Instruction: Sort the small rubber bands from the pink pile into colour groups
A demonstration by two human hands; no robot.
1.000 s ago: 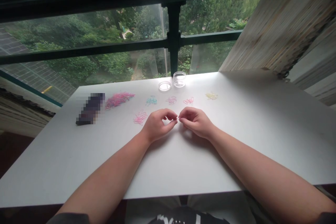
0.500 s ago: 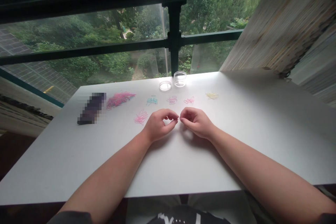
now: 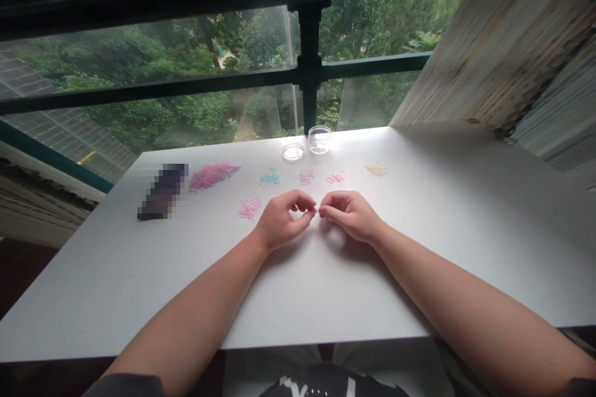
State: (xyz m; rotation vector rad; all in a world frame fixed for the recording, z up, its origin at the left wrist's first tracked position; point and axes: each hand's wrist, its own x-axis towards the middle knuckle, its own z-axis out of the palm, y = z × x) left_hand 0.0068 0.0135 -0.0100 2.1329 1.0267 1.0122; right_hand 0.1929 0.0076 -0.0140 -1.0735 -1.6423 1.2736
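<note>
My left hand [image 3: 284, 218] and my right hand [image 3: 350, 216] meet fingertip to fingertip above the white table, each in a closed pinch. A thin pale rubber band [image 3: 317, 211] spans the tiny gap between them, mostly hidden by the fingers. Left of my left hand lies a loose pink pile of small rubber bands [image 3: 250, 206]. Beyond the hands are small groups of the same thin loops: teal bands [image 3: 269, 178], light pink bands [image 3: 305, 177], deeper pink bands [image 3: 336, 178] and pale yellow bands [image 3: 375, 169].
A larger mixed pile of mostly pink bands [image 3: 214, 177] is at the left, beside a dark pixelated object [image 3: 162, 192]. At the table's [image 3: 354, 298] far edge stand a clear round jar [image 3: 320, 141] and its clear lid [image 3: 293, 152]. Behind are the window and curtains [image 3: 456, 49].
Both hands stay in nearly the same place, with only slight shifts of the fingertips around the pale band. The piles and the jar have not moved.
</note>
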